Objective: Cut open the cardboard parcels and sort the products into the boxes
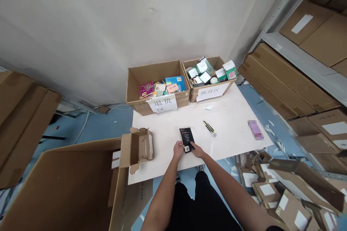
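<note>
Between my hands is a black book (186, 138) with red and white print and a white barcode label at its near end. My left hand (178, 149) grips its lower left edge, fingers closed. On the lower right edge, my right hand (197, 150) is closed with the thumb on the cover. A yellow and black utility knife (209, 127) lies on the white table (168, 124) to the right of the book. Left of my hands, an opened small cardboard box (140, 145) stands with its flaps spread.
At the back of the table stand a carton of books (138, 108) and a carton of green and white boxes (193, 95), both with paper signs. A purple blurred item (255, 130) lies at right. A large carton (78, 187) is at left; discarded boxes (271, 187) heap at right beside shelving (290, 48).
</note>
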`<state>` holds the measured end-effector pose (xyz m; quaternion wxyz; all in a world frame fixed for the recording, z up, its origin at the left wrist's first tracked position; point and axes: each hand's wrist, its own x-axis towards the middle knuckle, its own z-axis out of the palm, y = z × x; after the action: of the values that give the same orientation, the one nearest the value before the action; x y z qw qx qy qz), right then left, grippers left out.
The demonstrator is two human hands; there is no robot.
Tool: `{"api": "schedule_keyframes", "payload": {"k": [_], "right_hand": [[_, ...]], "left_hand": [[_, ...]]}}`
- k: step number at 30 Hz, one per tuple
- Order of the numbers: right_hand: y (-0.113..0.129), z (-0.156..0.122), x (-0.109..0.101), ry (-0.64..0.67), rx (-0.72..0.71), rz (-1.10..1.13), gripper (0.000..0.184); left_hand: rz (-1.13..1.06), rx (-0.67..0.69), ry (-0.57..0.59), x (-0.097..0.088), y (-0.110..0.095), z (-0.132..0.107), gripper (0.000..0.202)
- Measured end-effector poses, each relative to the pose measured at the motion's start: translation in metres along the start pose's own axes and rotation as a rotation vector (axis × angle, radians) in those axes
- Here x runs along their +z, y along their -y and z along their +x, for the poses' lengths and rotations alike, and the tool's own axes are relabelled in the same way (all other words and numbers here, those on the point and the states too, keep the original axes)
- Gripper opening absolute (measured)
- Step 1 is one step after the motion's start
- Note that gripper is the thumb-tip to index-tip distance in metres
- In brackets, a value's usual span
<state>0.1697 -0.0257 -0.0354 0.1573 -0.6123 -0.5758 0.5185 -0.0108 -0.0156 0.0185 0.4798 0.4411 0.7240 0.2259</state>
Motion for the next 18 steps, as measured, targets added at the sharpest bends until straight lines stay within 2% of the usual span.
{"api": "schedule_keyframes", "payload": {"k": [3, 6, 9, 12, 15, 18], "right_hand": [[0.015, 0.004, -0.027, -0.138, 0.116, 0.242, 0.069], [0.039, 0.005, -0.071, -0.110, 0.147, 0.467, 0.074], [0.075, 0.001, -0.122, 0.020, -0.005, 0.634, 0.068], [0.117, -0.013, -0.172, 0.111, -0.169, 0.714, 0.061], [0.155, -0.033, -0.212, 0.189, -0.272, 0.752, 0.063], [0.182, -0.052, -0.241, 0.238, -0.337, 0.774, 0.069]], "left_hand": [[-0.075, 0.043, 0.005, -0.009, -0.024, -0.009, 0.031], [-0.198, 0.112, 0.043, -0.028, -0.052, -0.016, 0.036], [-0.398, 0.211, 0.117, -0.052, -0.085, -0.025, 0.055], [-0.487, 0.281, 0.138, -0.074, -0.122, -0.036, 0.074], [-0.514, 0.353, 0.152, -0.086, -0.161, -0.049, 0.078], [-0.528, 0.425, 0.142, -0.090, -0.195, -0.058, 0.077]]}}
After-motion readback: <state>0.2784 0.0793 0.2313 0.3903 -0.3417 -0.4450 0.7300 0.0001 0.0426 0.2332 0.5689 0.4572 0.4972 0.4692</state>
